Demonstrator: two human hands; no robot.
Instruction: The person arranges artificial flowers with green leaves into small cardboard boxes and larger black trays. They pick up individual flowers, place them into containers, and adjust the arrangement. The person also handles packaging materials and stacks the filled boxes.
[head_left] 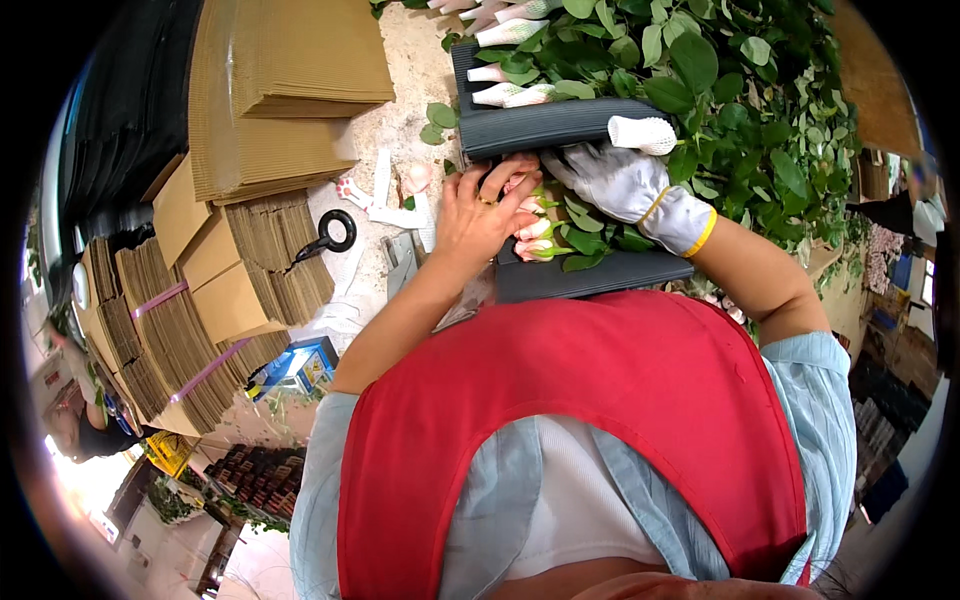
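My left hand (482,212), bare with a ring on one finger, curls its fingers over the heads of pale pink roses (533,238). The roses lie in a row on a dark corrugated sheet (590,277), their green leaves (588,240) pointing right. My right hand (618,188) wears a grey-white glove with a yellow cuff. Its fingers stretch out flat over the stems, close beneath the folded edge of another dark corrugated sheet (560,125). A rose head in a white foam net (642,134) rests at that fold's right end.
More net-covered roses (512,32) and dense leafy stems (760,120) fill the far right. Brown cardboard stacks (290,60) stand left. A black tape roll (336,231), a grey metal stapler-like tool (400,262) and loose leaves (437,122) lie on the table (415,50).
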